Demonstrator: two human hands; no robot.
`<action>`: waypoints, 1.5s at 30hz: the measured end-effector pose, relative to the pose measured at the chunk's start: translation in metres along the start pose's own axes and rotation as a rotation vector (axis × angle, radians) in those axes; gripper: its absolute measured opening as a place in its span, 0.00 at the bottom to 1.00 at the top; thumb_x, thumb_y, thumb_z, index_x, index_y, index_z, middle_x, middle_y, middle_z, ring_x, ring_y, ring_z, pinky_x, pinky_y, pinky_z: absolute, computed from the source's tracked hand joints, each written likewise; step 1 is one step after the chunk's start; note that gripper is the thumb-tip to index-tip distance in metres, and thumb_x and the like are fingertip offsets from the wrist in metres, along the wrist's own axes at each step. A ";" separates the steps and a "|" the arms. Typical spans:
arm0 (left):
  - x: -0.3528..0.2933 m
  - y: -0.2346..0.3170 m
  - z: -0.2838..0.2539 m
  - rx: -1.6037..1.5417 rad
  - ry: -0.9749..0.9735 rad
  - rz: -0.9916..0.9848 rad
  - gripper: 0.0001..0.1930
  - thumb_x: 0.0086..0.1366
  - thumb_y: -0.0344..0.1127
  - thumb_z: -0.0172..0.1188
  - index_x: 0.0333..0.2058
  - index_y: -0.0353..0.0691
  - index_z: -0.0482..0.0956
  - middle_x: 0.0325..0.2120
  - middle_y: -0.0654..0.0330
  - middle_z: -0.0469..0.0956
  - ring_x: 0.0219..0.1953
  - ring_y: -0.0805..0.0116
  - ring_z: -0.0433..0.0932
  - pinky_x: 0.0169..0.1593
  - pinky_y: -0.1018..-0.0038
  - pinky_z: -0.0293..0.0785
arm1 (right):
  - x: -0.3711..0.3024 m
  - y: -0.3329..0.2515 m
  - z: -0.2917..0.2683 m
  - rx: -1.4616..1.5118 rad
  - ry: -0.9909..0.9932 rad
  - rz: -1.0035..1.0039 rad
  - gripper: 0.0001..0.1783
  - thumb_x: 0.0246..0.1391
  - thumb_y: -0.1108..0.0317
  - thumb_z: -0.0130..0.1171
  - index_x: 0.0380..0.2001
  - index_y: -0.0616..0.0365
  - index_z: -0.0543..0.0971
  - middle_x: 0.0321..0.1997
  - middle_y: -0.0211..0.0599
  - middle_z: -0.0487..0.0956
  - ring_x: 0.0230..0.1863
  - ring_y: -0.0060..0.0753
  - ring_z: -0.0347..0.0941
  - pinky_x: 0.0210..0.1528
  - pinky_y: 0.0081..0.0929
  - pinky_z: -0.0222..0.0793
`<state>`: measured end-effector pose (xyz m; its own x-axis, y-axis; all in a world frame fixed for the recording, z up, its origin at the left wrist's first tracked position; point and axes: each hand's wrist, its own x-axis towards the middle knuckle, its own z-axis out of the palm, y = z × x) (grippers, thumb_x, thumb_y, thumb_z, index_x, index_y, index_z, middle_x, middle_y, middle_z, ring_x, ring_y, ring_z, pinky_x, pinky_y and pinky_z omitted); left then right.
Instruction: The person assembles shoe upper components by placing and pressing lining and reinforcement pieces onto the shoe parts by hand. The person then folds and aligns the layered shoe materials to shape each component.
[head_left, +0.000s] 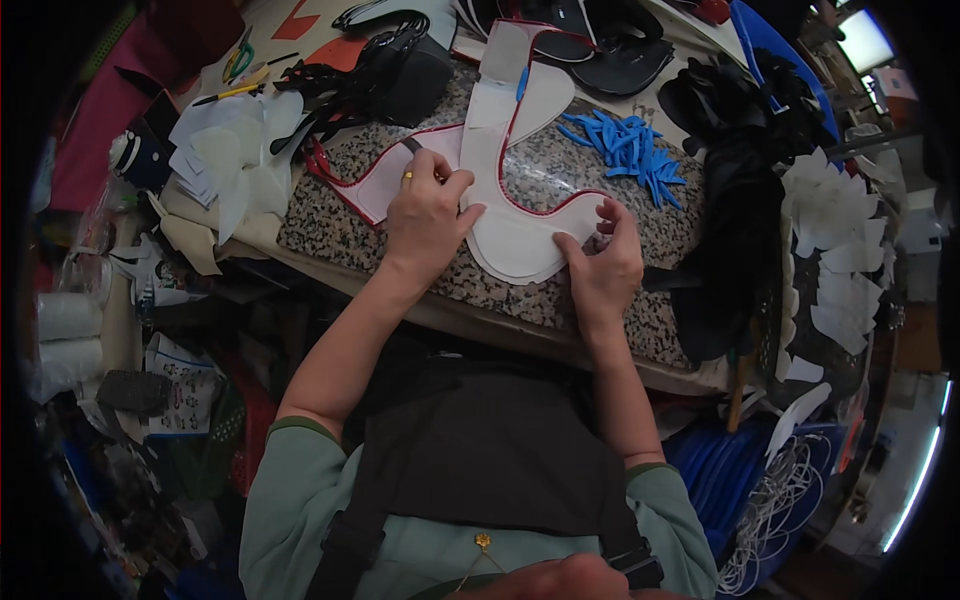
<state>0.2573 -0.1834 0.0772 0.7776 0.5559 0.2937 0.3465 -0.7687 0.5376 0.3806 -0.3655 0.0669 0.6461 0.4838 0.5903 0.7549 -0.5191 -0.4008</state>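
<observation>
A curved white shoe-upper piece (518, 235) with red edging lies on a speckled stone slab (330, 240). My right hand (608, 262) pinches its rounded right end, thumb on top and fingers curled at the red edge. My left hand (425, 212) is closed, wearing a ring, its thumb by the piece's left edge. From its fingers pokes the end of a dark grey, narrow tool (411, 144); the rest is hidden in the hand. Under and beyond my left hand lies another pale, red-edged piece (385, 180). A small blue strip (522, 84) sits on the upper piece's edge.
A pile of blue strips (630, 150) lies at the slab's far right. Black pieces (385, 75) stand at the back left, near white cut sheets (225, 150) and green-handled scissors (238, 62). Black cloth (740, 240) drapes at right, beside stacked white pieces (835, 250).
</observation>
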 end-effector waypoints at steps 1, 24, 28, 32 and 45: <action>0.000 0.009 -0.003 0.148 0.053 0.023 0.17 0.51 0.35 0.73 0.39 0.39 0.80 0.47 0.56 0.77 0.48 0.60 0.79 0.53 0.65 0.76 | 0.002 0.009 0.002 0.171 -0.075 0.194 0.31 0.38 0.73 0.76 0.49 0.62 0.75 0.44 0.40 0.79 0.37 0.34 0.79 0.36 0.31 0.78; -0.050 0.050 0.011 -0.043 -0.147 0.456 0.22 0.59 0.38 0.66 0.51 0.39 0.76 0.61 0.53 0.67 0.65 0.50 0.64 0.70 0.49 0.50 | -0.016 0.164 -0.189 -0.391 -0.122 0.011 0.12 0.47 0.76 0.64 0.36 0.60 0.74 0.37 0.42 0.77 0.41 0.46 0.74 0.46 0.38 0.70; -0.025 -0.005 -0.005 0.297 0.183 0.240 0.17 0.59 0.35 0.65 0.47 0.42 0.79 0.59 0.58 0.71 0.63 0.56 0.67 0.71 0.47 0.48 | 0.011 0.156 -0.208 0.050 -0.105 0.420 0.10 0.57 0.74 0.58 0.40 0.62 0.70 0.31 0.40 0.78 0.33 0.32 0.77 0.36 0.28 0.70; 0.000 -0.065 -0.008 0.345 0.159 0.218 0.14 0.59 0.34 0.65 0.46 0.48 0.81 0.59 0.59 0.71 0.63 0.56 0.66 0.71 0.45 0.47 | 0.032 0.153 -0.215 0.350 -0.170 0.609 0.09 0.51 0.79 0.62 0.36 0.62 0.76 0.32 0.32 0.80 0.33 0.18 0.75 0.36 0.20 0.68; -0.009 0.165 0.084 -0.538 -0.121 0.980 0.13 0.54 0.26 0.64 0.40 0.38 0.78 0.46 0.54 0.77 0.45 0.54 0.78 0.47 0.61 0.76 | 0.137 0.157 -0.228 -0.109 -0.582 0.546 0.18 0.36 0.68 0.75 0.27 0.71 0.80 0.26 0.41 0.80 0.29 0.33 0.77 0.35 0.34 0.72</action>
<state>0.3513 -0.3420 0.0966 0.6463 -0.2703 0.7136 -0.6909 -0.6045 0.3967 0.5622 -0.5411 0.2441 0.8984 0.4160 -0.1405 0.3200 -0.8394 -0.4394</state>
